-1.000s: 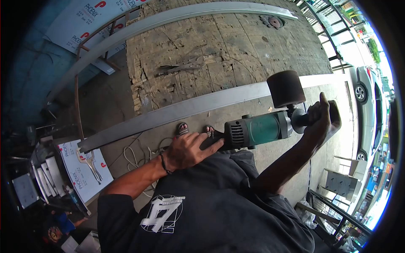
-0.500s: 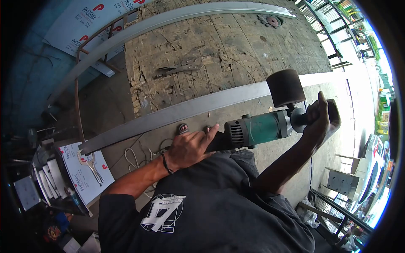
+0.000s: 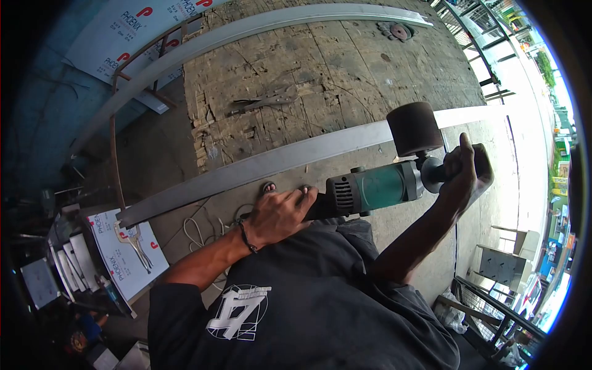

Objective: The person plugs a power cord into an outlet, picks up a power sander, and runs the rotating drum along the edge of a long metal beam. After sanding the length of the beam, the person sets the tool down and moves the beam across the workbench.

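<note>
A green power tool (image 3: 383,187) with a dark cylindrical drum (image 3: 414,129) lies across the front of my body. My left hand (image 3: 282,216) is wrapped round its black rear handle. At the tool's front end, my right hand (image 3: 467,168) grips the side handle, its thumb pointing up. Just beyond the tool runs a long grey metal bar (image 3: 277,161), along the near edge of a worn wooden table (image 3: 345,74). The drum overlaps the bar in view; whether they touch I cannot tell.
Locking pliers (image 3: 271,98) lie on the wooden table. A second long bar (image 3: 246,28) crosses its far side, near a round disc (image 3: 401,31). More pliers (image 3: 140,250) hang at the near bar's left end. A pale cable (image 3: 196,228) coils on the floor.
The tool and my right hand have shifted very slightly to the left. My left hand's raised index finger has curled down onto the handle.
</note>
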Motion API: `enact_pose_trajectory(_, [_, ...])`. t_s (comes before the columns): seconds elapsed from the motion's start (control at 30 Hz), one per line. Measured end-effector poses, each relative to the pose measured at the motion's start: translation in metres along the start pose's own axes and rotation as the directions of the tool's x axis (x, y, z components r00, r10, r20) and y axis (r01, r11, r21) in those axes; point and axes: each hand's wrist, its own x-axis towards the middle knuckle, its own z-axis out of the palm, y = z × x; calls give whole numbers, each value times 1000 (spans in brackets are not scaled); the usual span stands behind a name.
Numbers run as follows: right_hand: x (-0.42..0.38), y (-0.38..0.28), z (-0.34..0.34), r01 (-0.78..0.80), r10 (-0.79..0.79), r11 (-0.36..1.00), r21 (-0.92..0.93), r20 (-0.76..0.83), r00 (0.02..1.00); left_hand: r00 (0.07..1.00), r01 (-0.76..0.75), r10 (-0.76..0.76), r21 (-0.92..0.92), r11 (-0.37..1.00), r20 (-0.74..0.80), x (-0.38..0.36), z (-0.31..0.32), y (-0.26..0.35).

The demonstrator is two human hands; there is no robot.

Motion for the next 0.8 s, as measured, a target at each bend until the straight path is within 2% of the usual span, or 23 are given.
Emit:
enact_pose_trajectory(0.3, [-1, 10, 4, -29, 28, 999, 32, 20, 999, 1000, 19, -20, 59, 998, 18, -8, -1, -6])
enact_pose_trajectory(0.47, [-2, 15, 11, -51, 49, 997, 65, 29, 998, 998, 54, -55, 31, 998, 33, -11, -1, -8])
enact_pose_trajectory(0.57, [-4, 16, 19, -12, 13, 1000, -16, 67, 998, 998, 43, -42, -3, 999, 52, -20, 6, -10])
enact_pose_trajectory(0.63, [-6, 23, 13, -70, 66, 996, 50, 69, 995, 998, 44, -42, -53, 998, 42, -19, 2, -9])
enact_pose_trajectory(0.7, [-8, 27, 11, -86, 83, 995, 51, 49, 995, 998, 66, -66, -17, 998, 5, -16, -6, -6])
enact_pose_trajectory(0.8, [-9, 29, 12, -79, 71, 984, 158, 59, 996, 998, 55, -55, 41, 998, 0, -16, -15, -12])
